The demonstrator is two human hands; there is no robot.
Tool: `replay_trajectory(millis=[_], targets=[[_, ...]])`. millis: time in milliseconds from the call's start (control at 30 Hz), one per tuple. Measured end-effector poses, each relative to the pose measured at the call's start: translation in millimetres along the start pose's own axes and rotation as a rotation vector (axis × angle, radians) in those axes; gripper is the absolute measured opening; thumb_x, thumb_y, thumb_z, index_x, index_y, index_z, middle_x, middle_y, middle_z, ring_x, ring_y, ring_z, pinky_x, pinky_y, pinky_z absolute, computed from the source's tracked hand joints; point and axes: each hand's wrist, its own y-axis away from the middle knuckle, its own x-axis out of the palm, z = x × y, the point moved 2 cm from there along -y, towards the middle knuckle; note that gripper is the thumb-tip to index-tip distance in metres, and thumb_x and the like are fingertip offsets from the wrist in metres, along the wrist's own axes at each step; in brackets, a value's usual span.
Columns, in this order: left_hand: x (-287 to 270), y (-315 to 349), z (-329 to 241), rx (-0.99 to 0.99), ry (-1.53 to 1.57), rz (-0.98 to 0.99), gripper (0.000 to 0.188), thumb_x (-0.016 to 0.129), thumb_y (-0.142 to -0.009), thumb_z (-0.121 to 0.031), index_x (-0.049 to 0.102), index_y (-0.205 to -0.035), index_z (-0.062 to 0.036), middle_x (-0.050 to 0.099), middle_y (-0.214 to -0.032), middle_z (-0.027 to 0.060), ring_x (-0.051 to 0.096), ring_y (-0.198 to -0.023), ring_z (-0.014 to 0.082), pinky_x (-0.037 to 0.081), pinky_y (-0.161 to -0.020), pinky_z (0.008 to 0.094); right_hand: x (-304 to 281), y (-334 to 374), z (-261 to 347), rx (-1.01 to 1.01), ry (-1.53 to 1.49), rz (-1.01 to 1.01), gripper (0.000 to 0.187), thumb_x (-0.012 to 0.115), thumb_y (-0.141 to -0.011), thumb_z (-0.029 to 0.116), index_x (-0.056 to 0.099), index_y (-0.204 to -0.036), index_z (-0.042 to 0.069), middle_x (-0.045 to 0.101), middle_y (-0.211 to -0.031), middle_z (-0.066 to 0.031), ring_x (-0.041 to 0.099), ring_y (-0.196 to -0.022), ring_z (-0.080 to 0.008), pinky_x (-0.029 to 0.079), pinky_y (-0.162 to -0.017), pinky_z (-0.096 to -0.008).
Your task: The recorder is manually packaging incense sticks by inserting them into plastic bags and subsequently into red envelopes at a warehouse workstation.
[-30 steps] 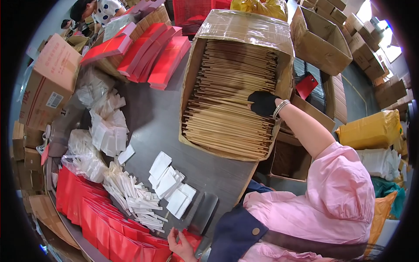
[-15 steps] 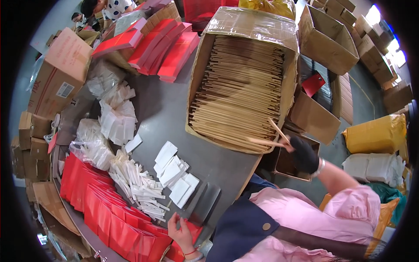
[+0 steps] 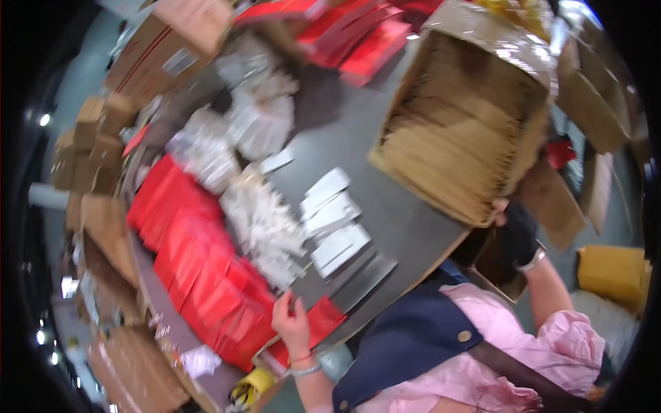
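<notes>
Left hand [image 3: 292, 323] — beside red packets [image 3: 196, 275]

The dark grey surface [image 3: 403, 217] has a thin tan edge. Grey floor [image 3: 621, 224] shows at the right, brown cartons [image 3: 107, 155] stand stacked at the left, and white glare [image 3: 580, 9] brightens the blurred upper right.

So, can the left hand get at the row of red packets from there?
Likely yes: the left hand is right beside the row of red packets, with nothing visible between them.
</notes>
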Motion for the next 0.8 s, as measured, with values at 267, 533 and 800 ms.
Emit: replay_trajectory(millis=[267,533,800], targets=[[11,-28,22,-0.103,-0.041,-0.114,0.024,0.067,-0.084,-0.004,0.066,-0.108,0.0009,0.064,-0.089,0.0097,0.063,-0.076,0.0161,0.052,-0.070,0.0281,47,-113,-103,0.130,0.327,-0.030,0.033,0.058,-0.090,0.014,0.060,-0.121,0.003,0.060,-0.123,-0.0164,0.055,-0.117,-0.0316,0.043,-0.100,-0.0397],[49,-66,53,-0.247,-0.357,-0.214,0.033,0.071,-0.081,-0.028,0.065,-0.098,0.0003,0.063,-0.085,0.0165,0.063,-0.074,0.0339,0.050,-0.070,0.0439,78,-121,-130,0.157,0.432,0.030,0.035,0.048,-0.091,0.015,0.054,-0.124,0.003,0.055,-0.126,-0.0200,0.050,-0.119,-0.0367,0.041,-0.101,-0.0427],[35,-65,37,-0.288,-0.239,-0.085,0.027,0.067,-0.082,-0.029,0.070,-0.086,-0.0023,0.067,-0.073,0.0174,0.066,-0.070,0.0359,0.050,-0.067,0.0448,76,-114,-147,0.156,0.550,0.064,0.038,0.048,-0.093,0.018,0.052,-0.126,0.000,0.054,-0.130,-0.0202,0.048,-0.123,-0.0356,0.039,-0.104,-0.0438]])
